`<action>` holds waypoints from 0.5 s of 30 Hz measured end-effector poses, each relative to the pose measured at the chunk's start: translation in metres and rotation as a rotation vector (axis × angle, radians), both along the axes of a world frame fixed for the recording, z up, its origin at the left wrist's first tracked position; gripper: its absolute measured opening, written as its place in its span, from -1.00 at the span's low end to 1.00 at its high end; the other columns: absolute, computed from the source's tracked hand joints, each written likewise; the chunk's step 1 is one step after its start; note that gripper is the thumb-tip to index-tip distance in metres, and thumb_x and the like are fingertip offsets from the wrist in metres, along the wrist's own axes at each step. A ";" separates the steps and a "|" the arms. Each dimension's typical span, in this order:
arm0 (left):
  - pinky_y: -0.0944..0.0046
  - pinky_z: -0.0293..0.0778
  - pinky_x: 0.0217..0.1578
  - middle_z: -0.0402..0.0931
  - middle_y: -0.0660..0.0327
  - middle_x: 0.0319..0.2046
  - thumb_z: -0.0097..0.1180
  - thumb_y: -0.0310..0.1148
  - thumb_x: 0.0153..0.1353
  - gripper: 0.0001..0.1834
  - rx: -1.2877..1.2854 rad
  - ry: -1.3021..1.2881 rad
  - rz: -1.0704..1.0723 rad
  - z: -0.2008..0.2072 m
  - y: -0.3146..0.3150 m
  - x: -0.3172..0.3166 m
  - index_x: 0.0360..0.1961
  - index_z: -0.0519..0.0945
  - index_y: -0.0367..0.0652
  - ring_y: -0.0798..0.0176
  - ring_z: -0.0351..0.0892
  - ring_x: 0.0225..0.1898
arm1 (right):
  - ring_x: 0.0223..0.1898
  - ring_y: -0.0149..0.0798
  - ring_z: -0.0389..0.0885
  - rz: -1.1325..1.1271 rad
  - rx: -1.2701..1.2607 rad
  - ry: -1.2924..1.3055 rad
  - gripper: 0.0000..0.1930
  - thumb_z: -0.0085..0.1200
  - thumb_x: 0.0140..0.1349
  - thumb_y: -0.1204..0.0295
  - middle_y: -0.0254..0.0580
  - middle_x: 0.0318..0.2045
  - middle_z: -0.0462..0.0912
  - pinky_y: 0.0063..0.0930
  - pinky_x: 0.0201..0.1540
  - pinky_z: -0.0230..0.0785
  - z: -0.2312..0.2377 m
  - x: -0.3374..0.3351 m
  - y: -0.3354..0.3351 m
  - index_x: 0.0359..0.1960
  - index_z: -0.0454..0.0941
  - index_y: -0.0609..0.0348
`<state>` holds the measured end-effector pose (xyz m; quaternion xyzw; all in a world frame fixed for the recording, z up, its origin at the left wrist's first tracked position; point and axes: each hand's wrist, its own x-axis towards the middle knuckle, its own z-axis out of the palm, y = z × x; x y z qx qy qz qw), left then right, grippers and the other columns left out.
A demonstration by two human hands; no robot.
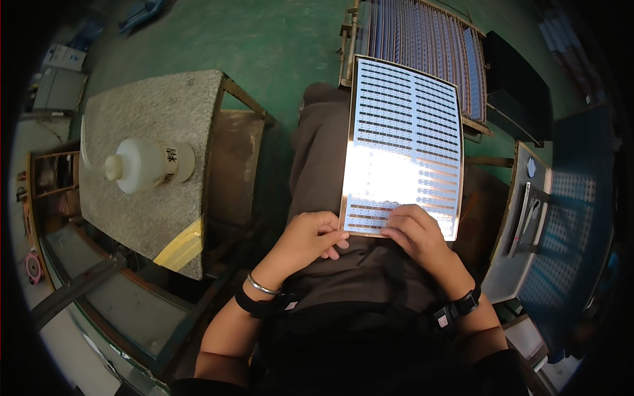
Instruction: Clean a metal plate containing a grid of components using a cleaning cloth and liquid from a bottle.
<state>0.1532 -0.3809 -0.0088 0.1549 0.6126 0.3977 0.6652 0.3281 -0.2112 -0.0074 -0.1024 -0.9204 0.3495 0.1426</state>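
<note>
A thin flat panel with a copper-coloured edge and rows of small dark marks stands tilted over my lap, and bright glare covers its lower middle. My left hand pinches its lower left corner between thumb and fingers. Near the middle of the lower edge, my right hand is closed on the panel, thumb in front and fingers bent over the printed face. Part of each grip is hidden behind the sheet and the curled fingers.
To the left, a white plastic bottle stands on a rough grey-topped table with yellow tape at its corner. Beyond the panel, a rack holds many upright panels. A dark box is beside it; a bench with a frame lies right.
</note>
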 end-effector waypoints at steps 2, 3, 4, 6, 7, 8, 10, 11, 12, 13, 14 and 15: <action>0.50 0.48 -0.52 0.63 0.13 -0.44 0.10 -0.39 0.24 -0.83 0.065 0.119 0.034 0.000 0.006 0.003 -0.28 0.54 -0.32 0.40 0.61 -0.53 | -0.32 -0.17 0.51 0.108 0.053 0.024 -0.80 0.28 -0.03 0.43 -0.24 -0.32 0.52 -0.37 -0.30 0.37 -0.002 -0.011 -0.001 -0.38 0.52 0.14; 0.50 0.48 -0.52 0.63 0.13 -0.44 0.10 -0.39 0.24 -0.83 0.066 0.117 0.038 0.000 0.007 0.002 -0.28 0.54 -0.32 0.40 0.61 -0.53 | -0.32 -0.17 0.51 0.112 0.054 0.021 -0.80 0.28 -0.03 0.43 -0.24 -0.32 0.52 -0.37 -0.30 0.37 -0.004 -0.013 0.000 -0.38 0.52 0.14; 0.50 0.48 -0.51 0.63 0.13 -0.44 0.09 -0.39 0.24 -0.82 0.056 0.109 0.043 0.000 0.009 0.001 -0.28 0.54 -0.33 0.40 0.61 -0.53 | -0.30 -0.18 0.51 0.121 0.080 0.015 -0.78 0.29 -0.04 0.42 -0.26 -0.31 0.51 -0.38 -0.29 0.34 -0.007 -0.015 0.002 -0.37 0.52 0.13; 0.49 0.49 -0.51 0.63 0.13 -0.45 0.09 -0.39 0.25 -0.82 0.048 0.099 0.050 -0.001 0.010 0.000 -0.27 0.54 -0.33 0.40 0.61 -0.52 | -0.28 -0.20 0.50 0.132 0.109 0.007 -0.77 0.30 -0.05 0.41 -0.28 -0.30 0.51 -0.39 -0.28 0.32 -0.008 -0.015 0.004 -0.36 0.52 0.11; 0.49 0.49 -0.51 0.64 0.13 -0.45 0.09 -0.39 0.25 -0.82 0.038 0.092 0.049 -0.002 0.010 0.000 -0.27 0.54 -0.34 0.40 0.62 -0.52 | -0.26 -0.21 0.49 0.133 0.123 0.001 -0.75 0.31 -0.06 0.39 -0.29 -0.28 0.51 -0.38 -0.26 0.31 -0.007 -0.012 0.002 -0.33 0.53 0.09; 0.49 0.49 -0.51 0.64 0.12 -0.44 0.09 -0.39 0.25 -0.81 0.027 0.085 0.048 -0.003 0.010 0.000 -0.27 0.54 -0.34 0.39 0.62 -0.51 | -0.24 -0.22 0.48 0.133 0.137 -0.006 -0.72 0.32 -0.08 0.37 -0.31 -0.27 0.51 -0.37 -0.24 0.30 -0.007 -0.010 0.002 -0.30 0.54 0.06; 0.50 0.50 -0.51 0.64 0.12 -0.44 0.09 -0.38 0.25 -0.81 0.027 0.087 0.041 -0.002 0.011 -0.002 -0.27 0.54 -0.34 0.39 0.63 -0.51 | -0.24 -0.22 0.48 0.143 0.161 -0.019 -0.69 0.33 -0.09 0.37 -0.32 -0.26 0.50 -0.37 -0.23 0.29 -0.006 -0.005 0.002 -0.26 0.55 0.03; 0.50 0.50 -0.51 0.64 0.12 -0.44 0.09 -0.37 0.25 -0.81 0.023 0.093 0.034 -0.002 0.011 -0.002 -0.27 0.54 -0.33 0.39 0.63 -0.50 | -0.23 -0.22 0.48 0.151 0.182 -0.028 -0.66 0.33 -0.09 0.37 -0.33 -0.25 0.50 -0.36 -0.21 0.29 -0.005 -0.003 0.002 -0.23 0.56 0.00; 0.50 0.50 -0.51 0.64 0.12 -0.44 0.09 -0.37 0.25 -0.81 0.025 0.091 0.033 -0.002 0.011 -0.003 -0.27 0.54 -0.33 0.39 0.63 -0.50 | -0.23 -0.22 0.48 0.150 0.184 -0.030 -0.66 0.33 -0.09 0.37 -0.33 -0.25 0.50 -0.36 -0.21 0.29 -0.006 -0.003 0.002 -0.23 0.56 0.00; 0.50 0.50 -0.51 0.64 0.12 -0.44 0.09 -0.37 0.25 -0.80 0.019 0.080 0.032 -0.003 0.011 -0.003 -0.27 0.54 -0.33 0.39 0.63 -0.50 | -0.23 -0.22 0.48 0.151 0.189 -0.029 -0.66 0.33 -0.09 0.38 -0.34 -0.25 0.50 -0.36 -0.21 0.28 -0.007 -0.002 0.001 -0.21 0.56 -0.01; 0.50 0.50 -0.51 0.64 0.12 -0.44 0.10 -0.37 0.25 -0.80 0.012 0.070 0.030 -0.003 0.011 -0.003 -0.27 0.54 -0.33 0.39 0.63 -0.50 | -0.23 -0.22 0.47 0.151 0.193 -0.027 -0.66 0.33 -0.08 0.40 -0.34 -0.25 0.50 -0.36 -0.21 0.28 -0.008 -0.003 0.001 -0.20 0.57 -0.03; 0.50 0.50 -0.51 0.64 0.12 -0.44 0.10 -0.37 0.25 -0.80 0.014 0.071 0.029 -0.004 0.011 -0.003 -0.27 0.54 -0.33 0.39 0.63 -0.50 | -0.23 -0.22 0.47 0.150 0.195 -0.027 -0.66 0.33 -0.08 0.40 -0.34 -0.25 0.50 -0.36 -0.21 0.28 -0.008 -0.003 0.001 -0.20 0.57 -0.03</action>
